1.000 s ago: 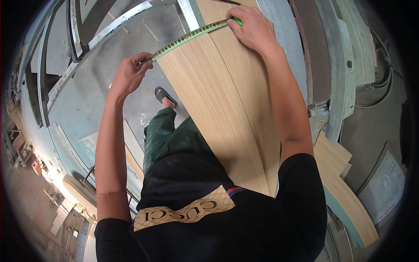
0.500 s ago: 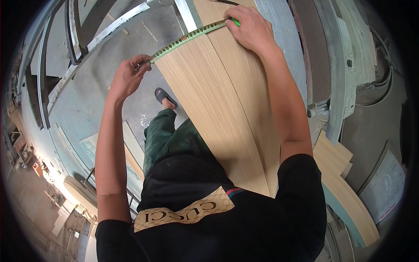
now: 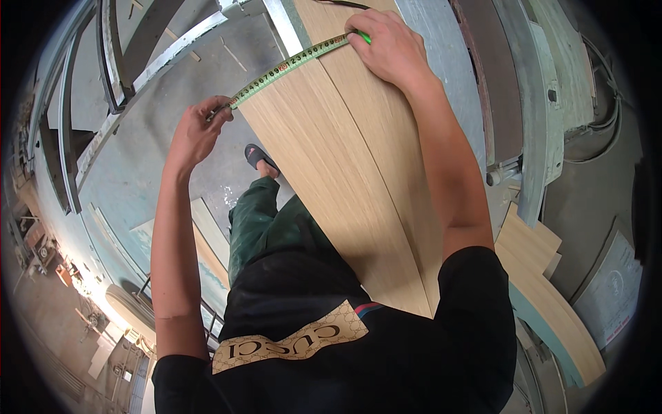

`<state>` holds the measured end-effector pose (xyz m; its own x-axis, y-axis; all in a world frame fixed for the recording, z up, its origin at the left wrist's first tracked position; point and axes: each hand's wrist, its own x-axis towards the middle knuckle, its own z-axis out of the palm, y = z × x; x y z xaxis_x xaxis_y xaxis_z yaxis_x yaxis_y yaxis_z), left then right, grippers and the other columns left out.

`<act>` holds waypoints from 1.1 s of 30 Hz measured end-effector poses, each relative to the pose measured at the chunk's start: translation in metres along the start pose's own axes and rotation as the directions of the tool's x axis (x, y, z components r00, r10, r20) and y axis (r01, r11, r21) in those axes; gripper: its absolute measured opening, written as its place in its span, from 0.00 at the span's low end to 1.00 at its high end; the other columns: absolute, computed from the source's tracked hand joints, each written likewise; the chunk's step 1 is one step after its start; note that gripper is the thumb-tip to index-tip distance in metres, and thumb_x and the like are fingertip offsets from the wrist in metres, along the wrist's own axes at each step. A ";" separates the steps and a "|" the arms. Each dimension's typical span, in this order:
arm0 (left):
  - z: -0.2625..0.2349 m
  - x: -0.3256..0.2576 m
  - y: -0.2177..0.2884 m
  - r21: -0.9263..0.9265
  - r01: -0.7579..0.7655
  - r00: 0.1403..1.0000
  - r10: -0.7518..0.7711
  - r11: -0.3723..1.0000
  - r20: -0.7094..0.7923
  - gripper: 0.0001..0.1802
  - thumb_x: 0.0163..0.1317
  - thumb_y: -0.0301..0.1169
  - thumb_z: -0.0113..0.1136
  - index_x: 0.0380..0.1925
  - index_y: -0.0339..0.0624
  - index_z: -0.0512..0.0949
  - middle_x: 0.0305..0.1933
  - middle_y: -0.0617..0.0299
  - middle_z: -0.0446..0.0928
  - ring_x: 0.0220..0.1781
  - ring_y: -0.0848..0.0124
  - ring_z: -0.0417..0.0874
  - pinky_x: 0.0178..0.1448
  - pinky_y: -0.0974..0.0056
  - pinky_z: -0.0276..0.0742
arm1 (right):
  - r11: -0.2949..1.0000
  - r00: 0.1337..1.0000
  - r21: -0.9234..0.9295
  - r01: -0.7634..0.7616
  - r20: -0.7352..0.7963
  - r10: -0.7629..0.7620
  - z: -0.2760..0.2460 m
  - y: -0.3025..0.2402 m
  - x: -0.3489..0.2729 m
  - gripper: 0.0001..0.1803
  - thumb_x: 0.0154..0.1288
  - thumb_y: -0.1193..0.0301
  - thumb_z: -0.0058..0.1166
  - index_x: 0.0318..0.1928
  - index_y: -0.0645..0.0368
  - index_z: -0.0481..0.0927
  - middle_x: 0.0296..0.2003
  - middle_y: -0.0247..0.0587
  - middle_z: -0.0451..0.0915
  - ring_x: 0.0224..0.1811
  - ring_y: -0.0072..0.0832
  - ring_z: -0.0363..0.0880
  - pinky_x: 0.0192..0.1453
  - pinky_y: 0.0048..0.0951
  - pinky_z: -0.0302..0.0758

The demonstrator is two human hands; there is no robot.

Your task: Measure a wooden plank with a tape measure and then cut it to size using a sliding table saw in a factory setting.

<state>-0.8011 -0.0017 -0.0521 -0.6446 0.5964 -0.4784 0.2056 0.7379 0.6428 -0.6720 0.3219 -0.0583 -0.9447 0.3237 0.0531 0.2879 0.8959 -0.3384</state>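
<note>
Evidently, Measuring Is Under Way Across the Grain

A grey workshop floor (image 3: 233, 157) is spreading beneath two long, pale wood-grain panels, with a grey metal surface (image 3: 445, 79) lying to their right. The left panel (image 3: 310, 138) is ending short of the right panel (image 3: 407, 176), which is running farther from the camera; whether they are abutting or overlapping, one cannot tell. A person (image 3: 289, 290) in a black T-shirt (image 3: 400, 359) and dark green trousers (image 3: 265, 214) is facing the work, the panels' near end lying close against the waist.

Both arms are reaching forward. The right hand (image 3: 396, 52) is resting over the right panel, its thumb and fingers closing on one part of a green tape measure (image 3: 283, 67). The left hand (image 3: 196, 138) is hanging just off the left panel's far corner, its fingertips pinching the other part, with no gap showing. Between them the tape is spanning the left panel's far end and crossing onto its neighbour. A small bright-green object (image 3: 363, 37) is poking out by the right fingers; its kind is not clear.

The step in hand is seemingly reading a width. The next move is probably calling for a straight, taut tape, with its chosen mark aligning with the panel's edge.
</note>
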 end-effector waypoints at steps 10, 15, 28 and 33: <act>0.000 -0.001 0.002 -0.008 0.009 1.000 -0.009 1.000 0.002 0.12 0.72 0.33 0.58 0.46 0.35 0.81 0.31 0.64 0.80 0.28 0.75 0.70 0.35 0.66 0.70 | 0.977 0.997 0.206 0.056 -0.067 -0.043 -0.010 -0.001 0.002 0.07 0.65 0.68 0.57 0.40 0.56 0.83 0.47 0.41 0.83 0.55 0.42 0.78 0.58 0.45 0.76; 0.001 0.001 0.003 0.007 0.012 1.000 -0.012 1.000 -0.005 0.12 0.72 0.33 0.58 0.46 0.35 0.81 0.31 0.64 0.80 0.28 0.75 0.69 0.35 0.66 0.69 | 0.975 0.996 0.214 0.062 -0.082 -0.045 -0.003 0.008 0.003 0.07 0.65 0.69 0.56 0.40 0.57 0.83 0.46 0.41 0.83 0.54 0.42 0.78 0.58 0.45 0.76; 0.002 0.000 0.004 -0.026 0.042 0.999 -0.042 0.999 -0.003 0.12 0.73 0.32 0.58 0.47 0.34 0.81 0.32 0.64 0.81 0.29 0.76 0.69 0.35 0.66 0.70 | 0.978 0.995 0.194 0.077 -0.085 -0.061 -0.006 0.005 0.002 0.08 0.65 0.68 0.56 0.41 0.57 0.83 0.45 0.40 0.83 0.55 0.41 0.78 0.57 0.45 0.76; 0.002 0.001 0.004 -0.022 0.042 0.999 -0.042 0.999 -0.004 0.12 0.72 0.32 0.58 0.47 0.34 0.81 0.32 0.64 0.81 0.29 0.76 0.69 0.36 0.67 0.70 | 0.981 0.990 0.167 0.098 -0.114 -0.080 0.008 0.013 0.003 0.08 0.65 0.68 0.57 0.40 0.57 0.83 0.45 0.40 0.83 0.54 0.41 0.78 0.57 0.44 0.76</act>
<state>-0.7995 0.0025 -0.0507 -0.6556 0.5634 -0.5028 0.1624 0.7554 0.6348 -0.6720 0.3322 -0.0699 -0.9406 0.2838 0.1863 0.1637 0.8599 -0.4836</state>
